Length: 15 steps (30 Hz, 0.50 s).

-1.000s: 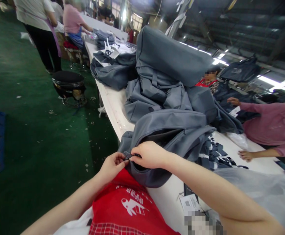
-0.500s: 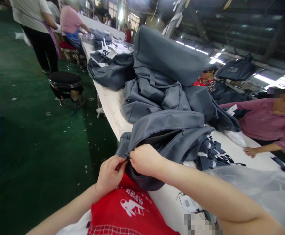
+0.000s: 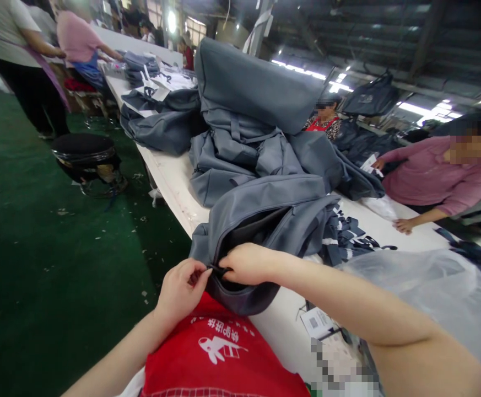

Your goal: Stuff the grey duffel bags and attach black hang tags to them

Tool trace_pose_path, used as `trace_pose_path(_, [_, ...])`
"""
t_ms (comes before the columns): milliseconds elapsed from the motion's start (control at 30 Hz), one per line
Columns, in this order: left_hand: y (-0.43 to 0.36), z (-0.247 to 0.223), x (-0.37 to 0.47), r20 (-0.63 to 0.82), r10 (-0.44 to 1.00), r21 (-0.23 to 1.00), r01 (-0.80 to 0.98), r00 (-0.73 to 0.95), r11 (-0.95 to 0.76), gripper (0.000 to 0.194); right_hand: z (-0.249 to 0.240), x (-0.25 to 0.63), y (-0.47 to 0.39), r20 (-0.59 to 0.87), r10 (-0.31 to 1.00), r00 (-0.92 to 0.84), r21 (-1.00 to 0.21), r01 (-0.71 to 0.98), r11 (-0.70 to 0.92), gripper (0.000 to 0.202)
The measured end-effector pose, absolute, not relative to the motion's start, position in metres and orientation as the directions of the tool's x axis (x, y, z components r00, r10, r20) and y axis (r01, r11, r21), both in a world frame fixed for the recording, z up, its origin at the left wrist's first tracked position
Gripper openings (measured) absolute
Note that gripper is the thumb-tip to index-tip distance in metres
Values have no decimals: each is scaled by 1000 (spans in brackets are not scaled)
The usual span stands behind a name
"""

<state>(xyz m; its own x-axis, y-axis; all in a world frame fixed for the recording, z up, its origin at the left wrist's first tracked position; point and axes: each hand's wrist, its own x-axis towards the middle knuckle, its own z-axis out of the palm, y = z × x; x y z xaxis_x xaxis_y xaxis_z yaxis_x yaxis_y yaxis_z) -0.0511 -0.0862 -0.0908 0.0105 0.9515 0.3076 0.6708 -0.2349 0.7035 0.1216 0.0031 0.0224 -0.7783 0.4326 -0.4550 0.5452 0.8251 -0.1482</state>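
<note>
A grey-blue bag (image 3: 273, 193) lies at the near edge of the white table, its zipped opening gaping towards me. My left hand (image 3: 184, 284) pinches the dark zipper end at the opening's near left corner, thumb and forefinger pressed together. Just to its right, my right hand (image 3: 246, 264) reaches into the opening with bent fingers around a dark piece by the zipper; the fingertips are partly hidden inside. The red apron (image 3: 219, 347) touches the bag's lower side.
More grey bags (image 3: 257, 88) are heaped behind. Dark straps (image 3: 347, 237), clear plastic (image 3: 438, 286) and a paper tag (image 3: 317, 322) lie on the right. A person in pink (image 3: 426, 171) stands across the table (image 3: 169, 176). A black stool (image 3: 85, 149) is at the left.
My right hand has opened somewhat and shifted from the zipper edge into the bag's opening, which gapes wider. My left hand keeps its pinch. The whole view has turned slightly right.
</note>
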Motion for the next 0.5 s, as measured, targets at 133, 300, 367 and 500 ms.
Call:
trace_pose_path(133, [-63, -69, -62, 450, 888, 667, 696, -94, -265, 41, 32, 145, 11, -437, 584, -684, -66, 672, 737, 62])
trace_pose_path(300, [-19, -42, -52, 435, 900, 621, 724, -1, -300, 85, 15, 155, 9, -555, 548, -625, 54, 630, 774, 47])
trace_pose_path(367, [-6, -33, -38, 355, 931, 643, 701, 83, -307, 93, 5, 154, 6, -612, 514, -600, 70, 607, 792, 47])
trace_pose_path(500, [8, -26, -22, 354, 932, 646, 698, 85, -309, 71, 4, 160, 4, -520, 545, -658, 46, 615, 787, 39])
